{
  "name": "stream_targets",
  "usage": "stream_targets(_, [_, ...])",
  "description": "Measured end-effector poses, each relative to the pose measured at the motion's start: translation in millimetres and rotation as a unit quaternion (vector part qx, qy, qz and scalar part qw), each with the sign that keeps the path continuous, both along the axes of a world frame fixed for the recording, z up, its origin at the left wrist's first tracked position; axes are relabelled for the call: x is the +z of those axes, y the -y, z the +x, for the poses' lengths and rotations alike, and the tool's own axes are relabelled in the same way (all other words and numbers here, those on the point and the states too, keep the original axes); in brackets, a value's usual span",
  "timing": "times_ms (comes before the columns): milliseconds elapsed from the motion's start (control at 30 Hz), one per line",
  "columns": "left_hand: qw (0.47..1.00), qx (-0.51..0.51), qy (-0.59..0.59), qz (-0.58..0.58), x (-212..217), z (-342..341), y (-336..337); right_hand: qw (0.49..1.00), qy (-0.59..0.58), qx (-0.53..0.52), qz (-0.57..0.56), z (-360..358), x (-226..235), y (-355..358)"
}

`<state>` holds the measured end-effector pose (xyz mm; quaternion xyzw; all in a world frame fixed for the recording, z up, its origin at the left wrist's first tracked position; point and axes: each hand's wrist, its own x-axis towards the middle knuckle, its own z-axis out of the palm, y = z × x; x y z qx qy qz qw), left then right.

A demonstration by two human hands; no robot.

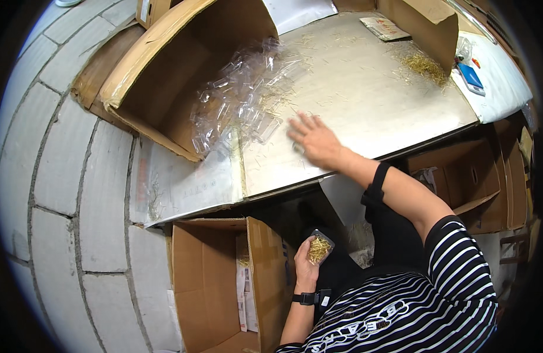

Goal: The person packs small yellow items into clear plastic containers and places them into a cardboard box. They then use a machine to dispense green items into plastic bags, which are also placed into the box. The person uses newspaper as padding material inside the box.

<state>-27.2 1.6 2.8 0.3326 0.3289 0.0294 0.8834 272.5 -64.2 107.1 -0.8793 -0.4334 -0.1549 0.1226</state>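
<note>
My right hand [315,141] lies flat, fingers spread, on the metal table top [377,100], just right of a heap of clear plastic boxes [242,97]. The heap spills out of a cardboard box tipped on its side [165,70]. Lower down, below the table edge, my left hand [305,267] holds a small clear box filled with golden straw-like strands [319,247]. A black band is on that wrist. A loose pile of the same golden strands [425,63] lies at the table's far right, with stray strands scattered over the surface.
An open cardboard box [215,282] stands on the floor under the table's left end. More cardboard boxes [471,176] sit under the right side. A white cloth with a blue flat object [471,76] lies at the far right. A block wall [65,176] runs along the left.
</note>
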Motion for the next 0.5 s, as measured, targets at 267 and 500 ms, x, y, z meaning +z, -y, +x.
stream_targets(267, [0.992, -0.102, 0.052, -0.05, -24.6, 15.5, 1.1, 0.942, -0.306, 0.033, 0.135, -23.7, 34.8, 79.7])
stream_targets(500, [0.981, -0.194, 0.023, 0.002, -51.7, 54.8, 22.9, 0.967, -0.206, 0.022, 0.151, -26.6, 18.9, 96.8])
